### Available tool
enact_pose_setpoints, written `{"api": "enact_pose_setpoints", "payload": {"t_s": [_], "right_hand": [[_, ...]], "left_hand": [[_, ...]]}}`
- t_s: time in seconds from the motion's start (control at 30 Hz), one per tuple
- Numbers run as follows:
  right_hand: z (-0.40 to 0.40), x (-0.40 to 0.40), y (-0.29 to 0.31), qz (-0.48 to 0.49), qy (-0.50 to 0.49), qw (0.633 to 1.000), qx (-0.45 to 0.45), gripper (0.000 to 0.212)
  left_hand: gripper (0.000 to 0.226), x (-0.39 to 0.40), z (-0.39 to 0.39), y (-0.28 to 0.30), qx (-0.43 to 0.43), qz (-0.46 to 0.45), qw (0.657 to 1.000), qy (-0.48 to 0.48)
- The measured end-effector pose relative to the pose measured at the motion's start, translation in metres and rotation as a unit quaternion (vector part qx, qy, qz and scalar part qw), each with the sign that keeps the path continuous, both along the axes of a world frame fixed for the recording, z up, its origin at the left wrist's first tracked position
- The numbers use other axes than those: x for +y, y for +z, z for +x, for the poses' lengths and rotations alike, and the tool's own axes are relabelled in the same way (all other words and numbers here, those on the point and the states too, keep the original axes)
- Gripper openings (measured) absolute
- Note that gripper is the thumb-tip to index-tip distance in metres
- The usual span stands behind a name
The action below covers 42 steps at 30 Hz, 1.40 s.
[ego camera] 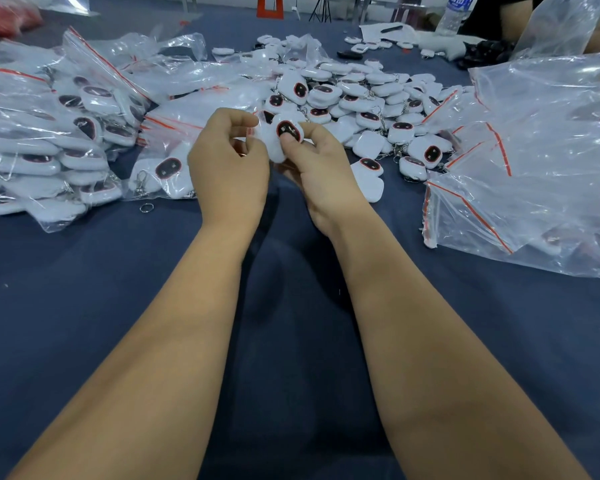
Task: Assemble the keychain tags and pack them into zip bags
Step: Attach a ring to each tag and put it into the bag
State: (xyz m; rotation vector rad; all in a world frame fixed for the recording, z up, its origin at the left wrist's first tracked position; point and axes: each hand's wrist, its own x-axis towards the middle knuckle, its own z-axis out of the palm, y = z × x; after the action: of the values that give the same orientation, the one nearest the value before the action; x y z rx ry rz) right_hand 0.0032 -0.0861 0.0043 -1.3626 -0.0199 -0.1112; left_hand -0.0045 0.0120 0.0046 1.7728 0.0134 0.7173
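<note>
**Above the desk centre: a tag held between two hands**

Over the middle of the blue-covered desk (84, 306), both hands meet around one white keychain tag (280, 142) with a dark, red-rimmed oval face. The right hand (321, 178) pinches the tag, its thumb pressed on the dark face. The left hand (227, 168) has its fingers curled at the tag's left edge, gripping it there; whether a ring is held between those fingertips cannot be told. Beyond the hands lies a loose heap of tags (371, 98), many with metal clasps attached. At left, filled zip bags (49, 140) with red seal strips are piled up; one filled bag (160, 171) lies just left of the left hand, and a loose metal ring (146, 207) rests on the desk near it. At right lies a stack of empty zip bags (534, 168). A water bottle (454, 13) stands at the far edge.
</note>
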Motion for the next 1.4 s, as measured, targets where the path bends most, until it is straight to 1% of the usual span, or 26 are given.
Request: {"api": "enact_pose_setpoints", "payload": {"t_s": [0.1, 0.2, 0.23, 0.33, 0.47, 0.53, 0.57, 0.67, 0.73, 0.77, 0.83, 0.9, 0.93, 1.0, 1.03, 1.07, 1.1, 1.13, 1.17, 1.23, 1.27, 1.33, 1.37, 1.4], "right_hand": [[-0.001, 0.001, -0.002, -0.081, -0.025, 0.996, 0.002, 0.003], [-0.003, 0.005, -0.004, -0.151, -0.020, 0.988, -0.022, 0.003], [-0.004, 0.006, -0.005, -0.165, -0.012, 0.986, -0.028, 0.005], [-0.004, 0.007, -0.004, -0.203, 0.005, 0.978, -0.036, 0.022], [-0.005, 0.004, -0.003, -0.212, -0.001, 0.977, -0.026, 0.027], [-0.006, 0.003, -0.002, -0.190, -0.014, 0.982, -0.019, 0.026], [-0.006, 0.004, -0.001, -0.159, -0.020, 0.987, -0.010, 0.027], [-0.005, 0.003, 0.001, -0.027, -0.018, 0.999, 0.010, 0.032], [-0.004, 0.001, 0.000, 0.000, 0.002, 1.000, 0.006, 0.032], [-0.004, 0.000, -0.002, -0.019, 0.012, 1.000, 0.001, 0.031], [-0.005, 0.002, -0.004, -0.109, 0.024, 0.994, -0.018, 0.030], [-0.005, 0.007, -0.008, -0.179, 0.028, 0.983, -0.037, 0.020], [-0.006, 0.009, -0.008, -0.194, 0.020, 0.980, -0.038, 0.010], [-0.006, 0.011, -0.007, -0.199, -0.027, 0.979, -0.037, 0.014], [-0.006, 0.011, -0.006, -0.217, -0.048, 0.974, -0.036, 0.012], [-0.006, 0.011, -0.007, -0.262, -0.069, 0.961, -0.049, 0.006], [-0.005, 0.009, -0.008, -0.295, -0.078, 0.951, -0.058, 0.008], [-0.005, 0.007, -0.009, -0.332, -0.089, 0.937, -0.064, 0.012], [-0.006, 0.007, -0.007, -0.348, -0.093, 0.931, -0.062, 0.016], [-0.005, 0.002, -0.006, -0.398, -0.116, 0.907, -0.073, 0.023], [-0.004, 0.000, -0.006, -0.451, -0.137, 0.878, -0.077, 0.027], [-0.001, -0.007, -0.005, -0.557, -0.186, 0.807, -0.063, 0.032], [0.000, -0.010, -0.005, -0.592, -0.214, 0.776, -0.043, 0.034], [0.000, -0.012, -0.005, -0.608, -0.236, 0.758, -0.021, 0.036]], "left_hand": [[0.023, -0.001, -0.001, 0.001, -0.009, -0.006, 1.000, -0.008], [0.020, -0.002, -0.004, 0.001, -0.015, -0.005, 1.000, -0.020], [0.020, -0.002, -0.004, 0.001, -0.018, -0.006, 1.000, -0.020], [0.024, -0.001, -0.005, 0.002, -0.021, -0.013, 1.000, -0.019], [0.027, -0.003, -0.006, 0.002, -0.017, 0.003, 1.000, -0.018], [0.027, -0.003, -0.006, 0.002, -0.018, 0.012, 1.000, -0.017], [0.025, -0.003, -0.006, 0.001, -0.019, 0.017, 1.000, -0.018], [0.020, -0.004, -0.005, 0.001, -0.021, 0.033, 0.999, -0.020], [0.020, -0.004, -0.004, 0.000, -0.023, 0.031, 0.999, -0.022], [0.021, -0.004, -0.004, 0.000, -0.024, 0.031, 0.999, -0.022], [0.022, -0.004, -0.004, 0.000, -0.023, 0.036, 0.999, -0.022], [0.027, -0.005, -0.005, 0.000, -0.017, 0.039, 0.999, -0.022], [0.031, -0.005, -0.005, 0.000, -0.012, 0.040, 0.999, -0.022], [0.033, -0.006, -0.004, -0.001, 0.003, 0.051, 0.998, -0.026], [0.031, -0.005, -0.003, -0.002, 0.016, 0.067, 0.997, -0.029], [0.029, -0.005, -0.001, -0.003, 0.033, 0.093, 0.995, -0.029], [0.027, -0.004, 0.000, -0.005, 0.052, 0.129, 0.990, -0.025], [0.027, -0.002, 0.002, -0.007, 0.068, 0.169, 0.983, -0.018], [0.028, -0.001, 0.003, -0.008, 0.079, 0.206, 0.975, -0.013], [0.031, -0.002, 0.004, -0.010, 0.089, 0.263, 0.961, -0.002], [0.032, -0.003, 0.005, -0.011, 0.089, 0.284, 0.955, 0.006], [0.031, -0.004, 0.005, -0.012, 0.094, 0.318, 0.943, 0.023], [0.031, -0.003, 0.005, -0.012, 0.101, 0.330, 0.938, 0.028], [0.033, -0.002, 0.005, -0.013, 0.110, 0.337, 0.934, 0.032]]}}
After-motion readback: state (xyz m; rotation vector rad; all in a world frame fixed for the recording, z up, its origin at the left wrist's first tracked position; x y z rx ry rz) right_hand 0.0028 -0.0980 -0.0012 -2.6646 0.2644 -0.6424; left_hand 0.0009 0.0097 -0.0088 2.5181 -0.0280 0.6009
